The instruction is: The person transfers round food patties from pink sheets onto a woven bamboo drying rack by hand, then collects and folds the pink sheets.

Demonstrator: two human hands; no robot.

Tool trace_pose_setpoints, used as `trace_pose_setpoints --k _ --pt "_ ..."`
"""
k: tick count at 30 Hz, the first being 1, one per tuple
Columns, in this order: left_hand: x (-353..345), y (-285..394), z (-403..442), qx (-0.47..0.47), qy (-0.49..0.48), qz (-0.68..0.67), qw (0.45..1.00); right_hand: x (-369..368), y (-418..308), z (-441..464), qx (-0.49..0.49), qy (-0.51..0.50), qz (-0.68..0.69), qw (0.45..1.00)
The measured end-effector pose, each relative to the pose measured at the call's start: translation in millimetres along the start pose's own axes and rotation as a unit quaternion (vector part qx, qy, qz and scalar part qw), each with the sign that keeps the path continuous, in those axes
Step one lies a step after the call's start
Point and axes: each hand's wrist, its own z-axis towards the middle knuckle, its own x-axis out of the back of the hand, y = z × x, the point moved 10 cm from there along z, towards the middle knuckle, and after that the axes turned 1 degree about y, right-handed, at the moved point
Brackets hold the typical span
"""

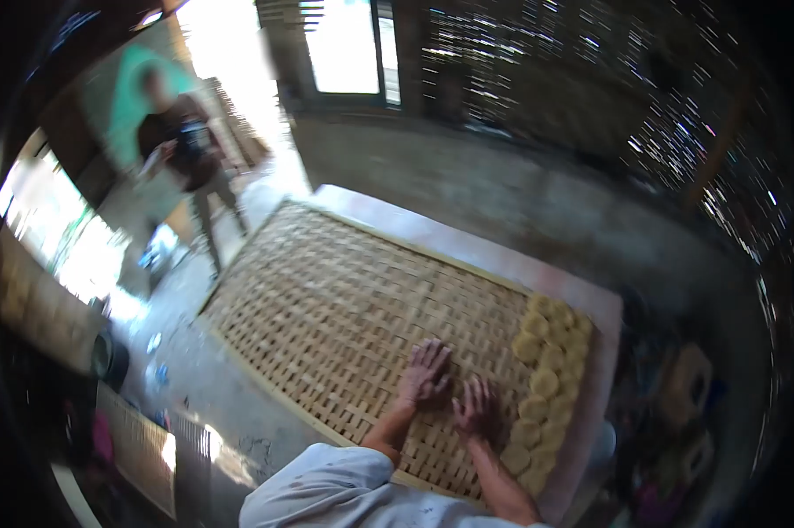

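Observation:
A large woven bamboo mat (353,290) with a thin frame lies in front of me. On its weave my left hand (425,377) rests palm down with the fingers spread. Just to the right and nearer my body is my right hand (476,409), also palm down, its fingers stretched out. Neither hand appears to hold anything. Flat, round, yellowish pieces that look like dough discs (545,381) cover the mat's right end in close rows. My right hand is the closer one to them, with a small gap between.
Beneath the mat a pale tabletop (581,295) shows along the far and right sides. A person (186,141) stands beyond the far left corner near a bright doorway. A low wall (432,167) runs behind the table. Dark, cluttered objects (683,387) stand at the right.

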Motion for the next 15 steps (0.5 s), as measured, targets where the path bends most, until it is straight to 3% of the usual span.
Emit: trace_pose_setpoints --k 8,12,14,15 --pt "-5.6 -6.2 -3.2 0.008 0.004 -0.084 0.996 -12.2 2.0 -4.5 0.031 0.004 -0.104 0.994" --pt "-24.3 -14.8 -5.3 0.043 -0.058 -0.113 0.991 -30.0 20.0 -13.3 0.051 -0.005 -0.148 0.988" --pt "-8.9 -11.6 -32.7 0.083 0.082 -0.305 0.945 -37.6 20.4 -12.1 0.056 -0.011 -0.142 0.988" --pt "-14.8 -7.6 -55.1 0.100 0.075 -0.402 0.907 -29.4 12.9 -12.9 0.080 0.011 -0.109 0.991"
